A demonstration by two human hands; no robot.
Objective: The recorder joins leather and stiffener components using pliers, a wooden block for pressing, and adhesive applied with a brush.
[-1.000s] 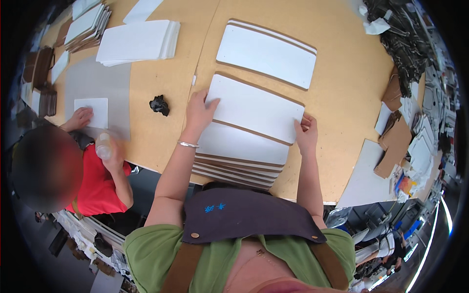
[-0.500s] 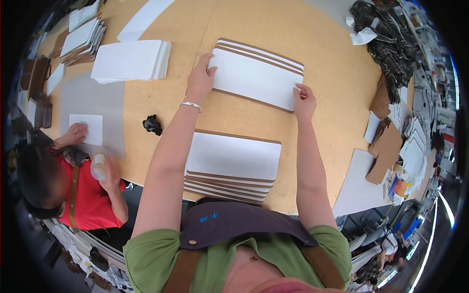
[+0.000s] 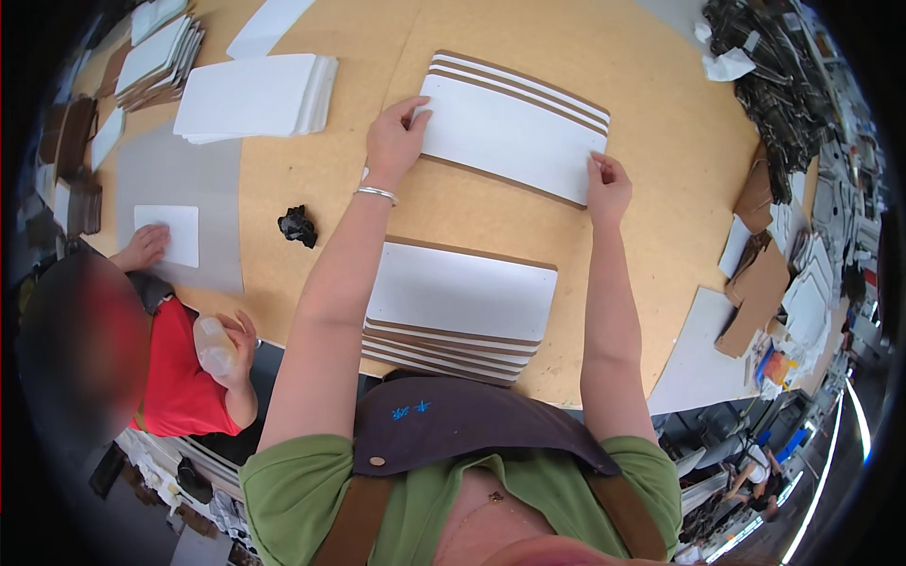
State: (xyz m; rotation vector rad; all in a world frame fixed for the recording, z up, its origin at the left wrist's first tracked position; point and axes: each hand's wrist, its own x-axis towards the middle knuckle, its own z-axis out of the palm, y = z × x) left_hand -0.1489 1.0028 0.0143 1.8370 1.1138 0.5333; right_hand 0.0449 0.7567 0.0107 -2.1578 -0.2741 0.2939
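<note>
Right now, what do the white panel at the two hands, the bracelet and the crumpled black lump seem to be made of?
White panel: perhaps leather or coated board; smooth, matte white face, brown along the near edge.
Bracelet: probably metal, polished, since it is silver-coloured and shiny.
Black lump: maybe thin plastic film, slightly glossy, judging by its creases and small highlights; fabric is possible.
</note>
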